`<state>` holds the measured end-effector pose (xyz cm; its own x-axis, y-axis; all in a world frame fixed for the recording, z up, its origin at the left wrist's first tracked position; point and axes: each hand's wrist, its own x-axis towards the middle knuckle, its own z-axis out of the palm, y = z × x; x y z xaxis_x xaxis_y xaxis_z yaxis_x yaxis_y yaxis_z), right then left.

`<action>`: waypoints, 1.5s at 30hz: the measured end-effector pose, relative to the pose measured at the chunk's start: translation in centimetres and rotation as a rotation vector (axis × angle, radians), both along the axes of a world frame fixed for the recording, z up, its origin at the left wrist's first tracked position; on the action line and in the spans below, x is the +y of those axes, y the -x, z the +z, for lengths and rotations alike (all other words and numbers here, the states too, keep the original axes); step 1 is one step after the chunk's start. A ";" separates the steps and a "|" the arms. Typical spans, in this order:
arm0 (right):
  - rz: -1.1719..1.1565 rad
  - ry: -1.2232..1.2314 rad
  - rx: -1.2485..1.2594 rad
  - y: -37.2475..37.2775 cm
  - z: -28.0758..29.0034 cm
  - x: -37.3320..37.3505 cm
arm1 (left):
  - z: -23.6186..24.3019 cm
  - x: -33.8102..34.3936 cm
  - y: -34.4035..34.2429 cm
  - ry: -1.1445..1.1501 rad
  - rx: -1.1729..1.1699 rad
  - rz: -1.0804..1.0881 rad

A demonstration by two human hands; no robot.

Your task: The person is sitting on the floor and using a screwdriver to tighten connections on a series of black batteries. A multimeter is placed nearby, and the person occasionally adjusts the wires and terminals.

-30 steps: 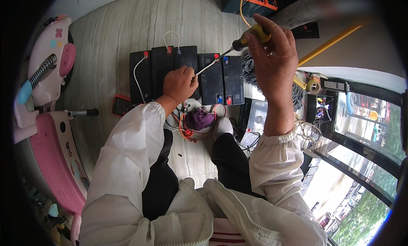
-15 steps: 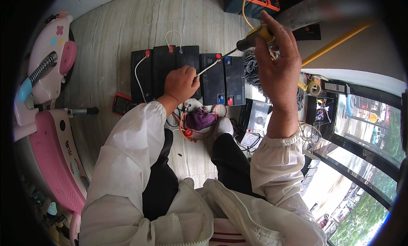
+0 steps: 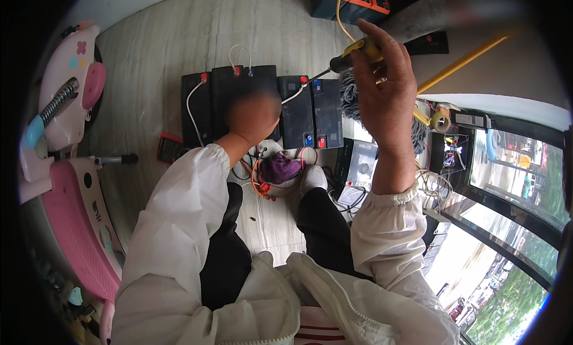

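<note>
My right hand (image 3: 391,85) is closed round the yellow and black handle of a screwdriver (image 3: 342,65). Its shaft slants down to the red terminal on a black battery (image 3: 294,113). From that terminal a white wire (image 3: 292,97) runs to my left hand (image 3: 253,115), which is closed over the neighbouring black battery (image 3: 243,79); blur hides its fingers' detail. To the left, another black battery (image 3: 196,97) carries a white wire on its red terminal. One more black battery (image 3: 329,113) lies on the right of the row.
A purple cloth (image 3: 280,167) and orange cables lie before my shoe (image 3: 314,179). A red multimeter (image 3: 169,148) is left of the batteries. At right are a grey mop head (image 3: 351,97), a tape roll (image 3: 441,122) and a boxed battery (image 3: 361,160). A pink scooter (image 3: 74,208) stands far left.
The view has shifted slightly. My left hand has become blurred beside the white wire, and the screwdriver stays at the red terminal, its handle slightly lower.
</note>
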<state>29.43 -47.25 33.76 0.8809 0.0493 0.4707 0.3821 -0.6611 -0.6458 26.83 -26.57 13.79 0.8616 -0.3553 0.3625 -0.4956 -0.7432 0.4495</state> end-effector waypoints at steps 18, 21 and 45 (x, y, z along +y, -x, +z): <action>-0.001 0.005 -0.012 0.4 -0.1 -0.2 | 0.0 -6.3 -3.4 -0.177 0.302 0.214; -0.006 0.002 -0.002 0.6 -0.1 -0.3 | 1.4 -6.8 -4.1 -0.114 0.492 0.230; 0.021 -0.014 -0.001 0.9 0.0 -0.4 | 1.4 -6.1 -6.0 -0.208 0.533 0.243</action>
<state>28.56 -47.67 33.78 0.8793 0.0618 0.4723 0.3966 -0.6439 -0.6542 32.80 -32.67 15.18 0.9701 -0.1437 -0.1955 -0.0489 -0.9050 0.4226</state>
